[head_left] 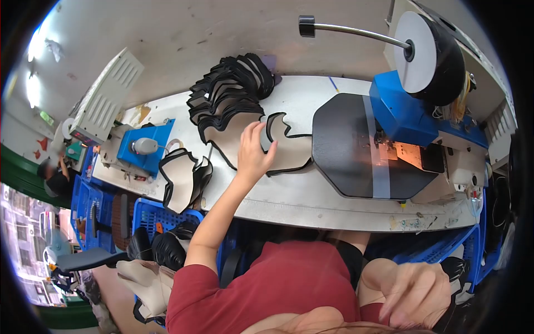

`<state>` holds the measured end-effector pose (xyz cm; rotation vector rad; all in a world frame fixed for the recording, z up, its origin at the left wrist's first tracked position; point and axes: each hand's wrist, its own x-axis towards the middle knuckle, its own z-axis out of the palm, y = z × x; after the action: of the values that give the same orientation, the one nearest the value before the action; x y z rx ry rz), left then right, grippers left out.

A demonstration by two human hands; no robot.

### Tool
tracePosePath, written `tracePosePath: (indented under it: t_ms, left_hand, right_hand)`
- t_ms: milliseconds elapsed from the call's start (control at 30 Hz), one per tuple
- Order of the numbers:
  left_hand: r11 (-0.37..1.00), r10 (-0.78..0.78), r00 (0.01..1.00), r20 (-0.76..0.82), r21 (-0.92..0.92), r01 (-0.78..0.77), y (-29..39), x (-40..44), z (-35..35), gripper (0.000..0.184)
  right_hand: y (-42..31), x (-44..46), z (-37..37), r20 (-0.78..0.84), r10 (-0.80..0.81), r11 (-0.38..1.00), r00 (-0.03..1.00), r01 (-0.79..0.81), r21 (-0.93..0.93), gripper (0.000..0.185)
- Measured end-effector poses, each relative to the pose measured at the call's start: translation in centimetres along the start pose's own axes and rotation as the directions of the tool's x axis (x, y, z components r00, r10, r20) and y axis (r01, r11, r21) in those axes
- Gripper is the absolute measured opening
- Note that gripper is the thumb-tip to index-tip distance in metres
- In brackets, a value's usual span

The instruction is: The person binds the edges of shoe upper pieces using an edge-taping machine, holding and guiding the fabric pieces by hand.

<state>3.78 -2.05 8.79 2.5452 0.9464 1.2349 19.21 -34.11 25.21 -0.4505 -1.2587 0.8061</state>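
Reaching open left hand (256,151) over black-edged pieces (292,155), right hand (416,290) blurred, grip unclear

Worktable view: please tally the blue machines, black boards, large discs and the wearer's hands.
Blue machines: 2 (left machine, right machine)
Black board: 1
Large disc: 1
Hands: 2 (left hand, right hand)
Total: 6
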Motion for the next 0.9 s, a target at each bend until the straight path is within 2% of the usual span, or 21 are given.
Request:
tracePosePath:
  t_ms: [33, 67, 100, 167, 233, 300, 367, 467, 567, 600, 633, 667, 700, 733, 833, 900]
  left_hand:
    - [1.000, 0.009, 1.000, -0.010, 0.027, -0.009, 0.1, 0.9, 1.0, 0.047]
    - [0.997, 0.008, 1.000, 0.007, 0.078, -0.009, 0.0, 1.7, 1.8, 0.045]
    - [0.991, 0.004, 1.000, 0.024, 0.131, -0.007, -0.2, 2.5, 2.5, 0.043]
    - [0.973, -0.030, 0.997, 0.073, 0.229, 0.012, -0.9, 3.4, 3.4, 0.038]
    - [0.947, -0.084, 0.987, 0.136, 0.319, 0.037, -1.8, 3.9, 3.8, 0.031]
    - [0.941, 0.076, 0.992, 0.103, 0.322, -0.105, -3.0, 3.7, 4.3, 0.028]
    - [0.918, 0.228, 0.972, 0.062, 0.319, -0.235, -3.5, 3.6, 4.0, 0.029]
    - [0.881, 0.402, 0.915, -0.026, 0.283, -0.379, -3.1, 3.6, 2.3, 0.031]
    - [0.900, 0.428, 0.902, -0.061, 0.120, -0.419, -2.7, 3.4, 0.9, 0.023]
    - [0.927, 0.374, 0.925, -0.061, 0.050, -0.372, -2.3, 3.5, 0.2, 0.010]
    - [0.983, 0.170, 0.985, -0.023, -0.073, -0.171, -2.0, 3.3, -0.4, 0.008]
    - [0.982, -0.037, 0.999, 0.040, -0.183, 0.044, -1.9, 3.0, -0.9, 0.007]
    - [0.926, -0.235, 0.964, 0.125, -0.274, 0.261, -1.8, 2.8, -1.5, 0.008]
    - [0.887, -0.316, 0.915, 0.250, -0.265, 0.379, -1.9, 2.9, -2.6, 0.015]
    - [0.698, -0.242, 0.942, 0.231, -0.634, 0.334, -5.0, 1.8, -1.9, 0.015]
    - [0.596, -0.259, 0.943, 0.211, -0.733, 0.327, -4.5, 1.3, -2.0, 0.015]
  right_hand:
    - [2.0, 1.4, -1.0, 0.071, -0.406, 0.896, 0.911, 0.381, 0.228, 0.012]
    - [2.6, 2.0, -0.2, -0.052, -0.422, 0.891, 0.905, 0.425, 0.158, 0.008]
    - [2.8, 2.0, -1.6, 0.046, -0.344, 0.935, 0.938, 0.338, 0.109, 0.007]
    - [4.0, 1.4, -1.0, -0.122, -0.244, 0.969, 0.962, 0.246, 0.004, 0.007]
    - [5.2, 0.9, -0.6, -0.166, -0.062, 0.993, 0.984, 0.043, -0.114, 0.007]
    - [7.1, 1.1, -0.6, -0.081, 0.175, 0.935, 0.981, -0.192, -0.298, 0.008]
    - [9.7, 1.4, -0.8, 0.056, 0.345, 0.845, 0.937, -0.284, -0.452, 0.010]
    - [13.9, 0.7, -1.2, 0.124, 0.500, 0.659, 0.857, -0.284, -0.696, 0.022]
    - [17.5, -0.1, -1.5, 0.011, 0.327, 0.537, 0.945, -0.176, -0.825, 0.033]
    - [18.2, -0.1, -1.9, 0.011, 0.353, 0.542, 0.936, -0.195, -0.818, 0.043]
    - [18.7, 0.1, -2.1, -0.021, 0.336, 0.546, 0.942, -0.213, -0.810, 0.045]
    - [19.1, 0.3, -2.1, -0.053, 0.320, 0.551, 0.946, -0.232, -0.802, 0.046]
    - [19.5, 0.5, -2.2, -0.085, 0.304, 0.556, 0.949, -0.249, -0.793, 0.048]
    - [19.9, 0.5, -2.5, -0.073, 0.312, 0.525, 0.947, -0.236, -0.818, 0.056]
    - [22.7, 0.1, -2.8, -0.159, 0.282, 0.515, 0.946, -0.289, -0.807, 0.066]
    - [26.9, -1.0, -3.4, -0.291, 0.249, 0.562, 0.923, -0.383, -0.733, 0.074]
